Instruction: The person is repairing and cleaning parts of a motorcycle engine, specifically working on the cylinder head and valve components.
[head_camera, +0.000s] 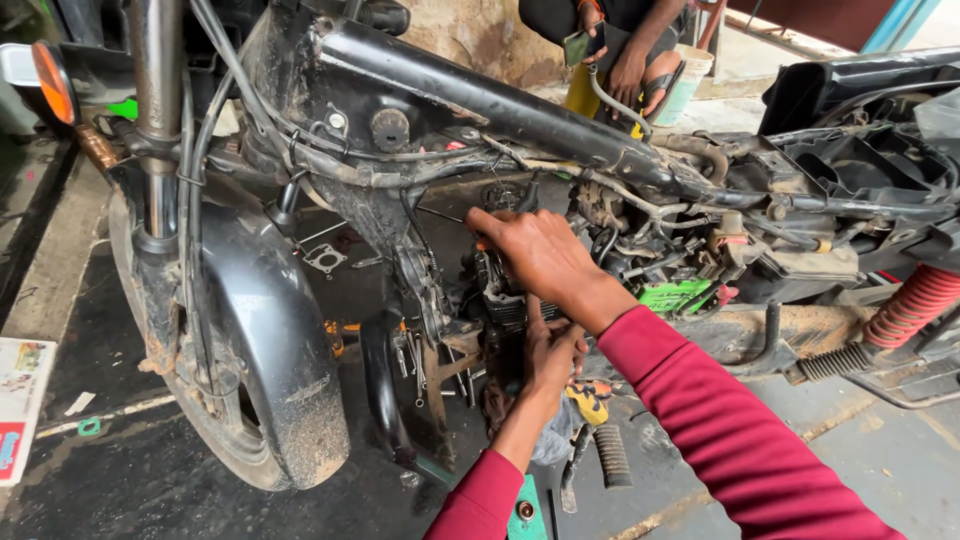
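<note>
A stripped motorcycle stands side-on with its black frame tube (480, 95) bare and its engine (500, 295) exposed below. My right hand (535, 250) reaches into the top of the engine and is closed around a thin metal tool there. My left hand (550, 355) sits lower, pressed against the underside of the engine; its fingers are hidden behind the block. Both arms wear dark red sleeves.
The front wheel with its dusty black mudguard (260, 330) stands left. A red rear spring (915, 300) is at right. Loose tools and a gasket (323, 259) lie on the oily floor. Another person (625, 50) crouches behind the frame holding a phone. A printed paper (18, 400) lies far left.
</note>
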